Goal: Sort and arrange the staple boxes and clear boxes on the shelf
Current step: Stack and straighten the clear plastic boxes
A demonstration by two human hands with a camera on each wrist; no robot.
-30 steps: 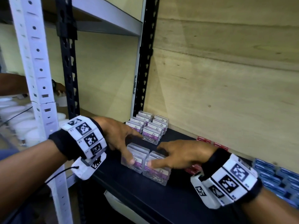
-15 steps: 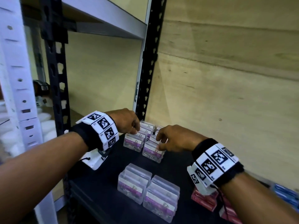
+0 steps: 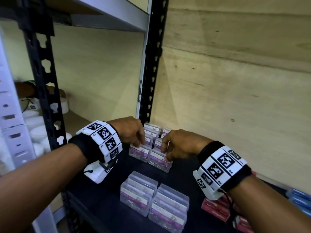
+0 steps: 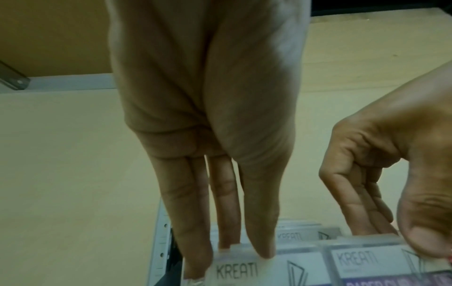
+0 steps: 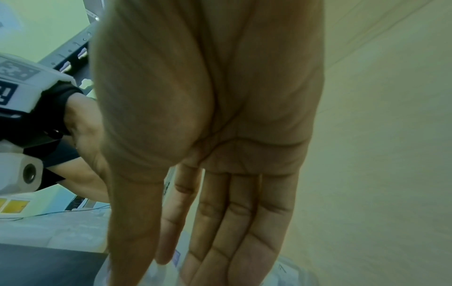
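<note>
Head view: left hand (image 3: 130,132) over rear cluster of clear plastic boxes with purple paper-clip labels (image 3: 151,148) in back left corner of black shelf board (image 3: 104,204); fingers bent down, pinching front-left box of cluster. Right hand (image 3: 178,145) likewise arched, thumb and fingers gripping front-right box. Second group of clear lidded boxes (image 3: 154,202) nearer, untouched, between both wrists. Red staple boxes (image 3: 217,209) under right wrist; blue boxes (image 3: 297,200) at far right.

Left wrist view: fingers (image 4: 193,222) straight down, thumb opposite, clamping box top marked KREATI (image 4: 234,271).

Right wrist view: fingers (image 5: 244,222) extended down onto blurred clear box (image 5: 291,271); grip itself not discernible here.
</note>
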